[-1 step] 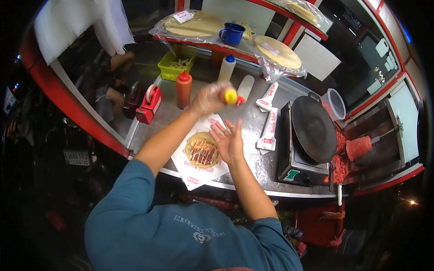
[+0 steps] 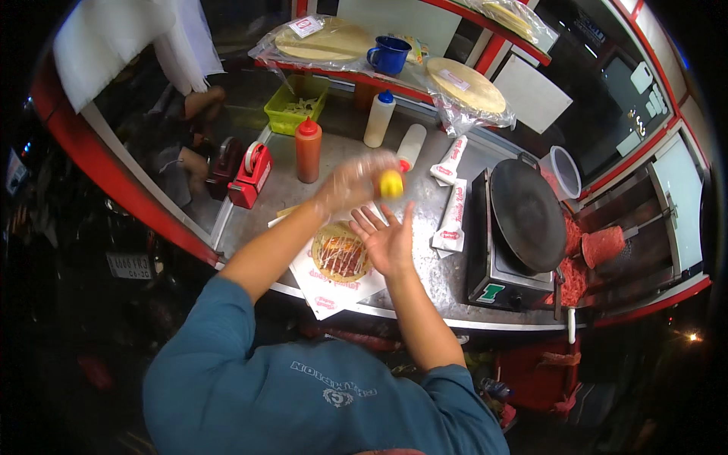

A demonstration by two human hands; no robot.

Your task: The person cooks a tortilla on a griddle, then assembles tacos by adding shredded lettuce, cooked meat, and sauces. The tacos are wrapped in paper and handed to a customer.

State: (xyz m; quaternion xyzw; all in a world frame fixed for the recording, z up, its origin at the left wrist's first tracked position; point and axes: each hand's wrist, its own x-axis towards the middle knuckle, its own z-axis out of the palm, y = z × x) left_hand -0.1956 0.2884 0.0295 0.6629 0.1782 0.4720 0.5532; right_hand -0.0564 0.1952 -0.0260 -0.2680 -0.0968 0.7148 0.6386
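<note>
In my left hand (image 2: pixel 353 182), covered by a thin clear glove and blurred by motion, is a squeeze bottle with a yellow cap (image 2: pixel 391 184). Its body is mostly hidden by the fingers, while the cap points up toward my view. My right hand (image 2: pixel 389 241) is bare, palm up with fingers spread, just below the cap. Beside that hand lies a round flatbread (image 2: pixel 326 265) topped with reddish-brown filling, orange sauce and thin white sauce lines. White printed paper (image 2: pixel 326 302) lies under the flatbread, near the counter's front edge.
Behind my hands stand a red sauce bottle (image 2: pixel 308 152), a blue-capped bottle (image 2: pixel 379 120) and a leaning red-capped bottle (image 2: pixel 412 144). A red tape dispenser (image 2: pixel 250 180) is at left. White paper sleeves (image 2: pixel 453 216) lie before a black griddle (image 2: pixel 527 216) on a stove.
My left hand has shifted slightly down and right with the yellow-capped bottle, closer to my right hand. The right fingers have moved a little; the flatbread stays put.
</note>
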